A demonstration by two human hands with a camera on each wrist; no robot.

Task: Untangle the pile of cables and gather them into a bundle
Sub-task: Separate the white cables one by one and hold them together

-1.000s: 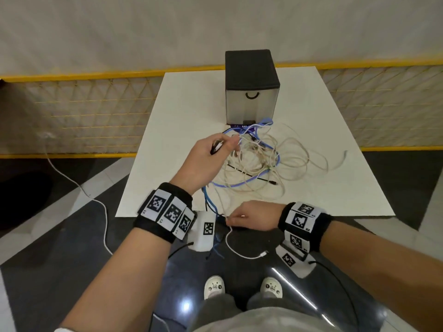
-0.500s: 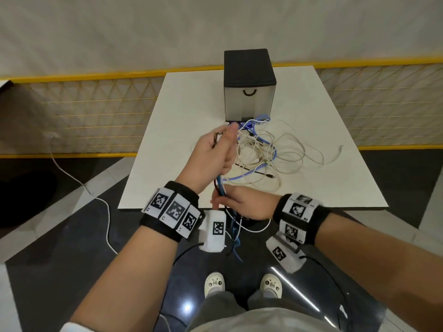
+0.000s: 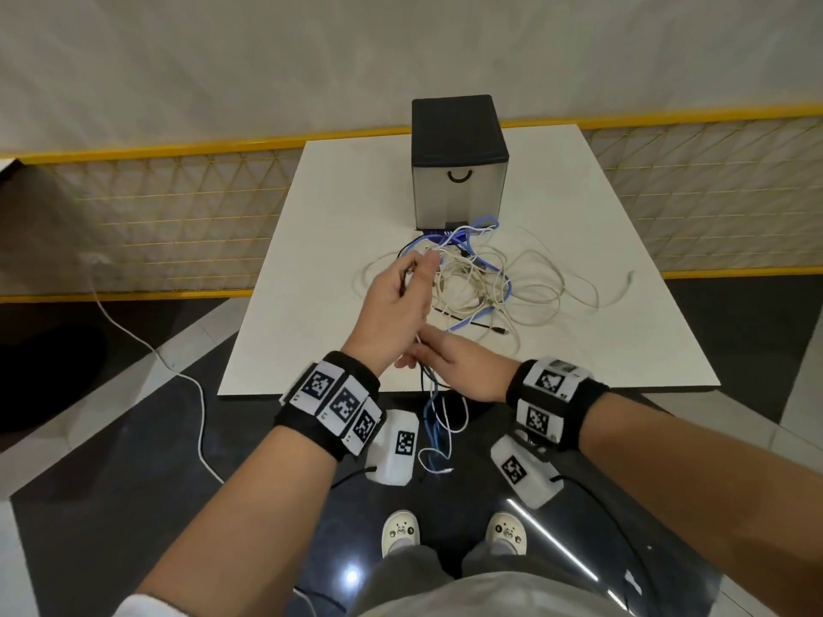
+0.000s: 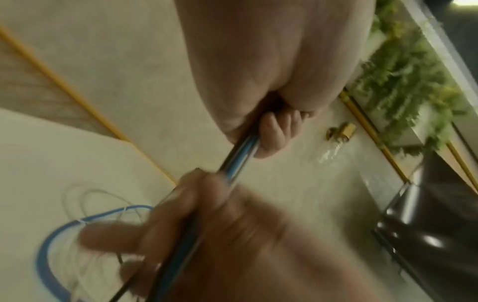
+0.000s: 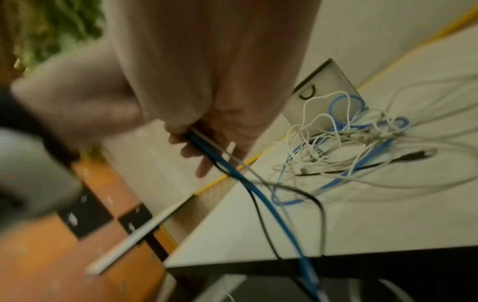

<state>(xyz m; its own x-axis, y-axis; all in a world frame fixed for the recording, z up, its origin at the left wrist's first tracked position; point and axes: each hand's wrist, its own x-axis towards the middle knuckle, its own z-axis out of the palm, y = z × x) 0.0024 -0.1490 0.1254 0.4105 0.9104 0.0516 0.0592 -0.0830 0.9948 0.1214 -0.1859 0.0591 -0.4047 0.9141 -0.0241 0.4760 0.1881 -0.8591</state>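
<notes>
A tangled pile of cables (image 3: pixel 485 282), white, blue and black, lies on the white table (image 3: pixel 623 331) in front of a black box. My left hand (image 3: pixel 416 271) is raised over the pile's near left side and grips a bunch of strands (image 4: pixel 241 148) in its curled fingers. Just below it, at the table's front edge, my right hand (image 3: pixel 418 356) holds the same strands (image 5: pixel 227 163), blue, white and black. Their loose ends (image 3: pixel 438 431) dangle below the table edge. The pile (image 5: pixel 346 147) spreads out beyond the right hand.
The black box with a handle (image 3: pixel 458 167) stands behind the pile, touching its far loops. A yellow mesh fence (image 3: pixel 156 216) runs behind the table. A white cord (image 3: pixel 196 394) trails on the dark floor at the left. My shoes (image 3: pixel 401 529) are below.
My right hand rose from below the table's front edge to just under my left hand, taking the strands. My left hand shifted a little farther over the pile.
</notes>
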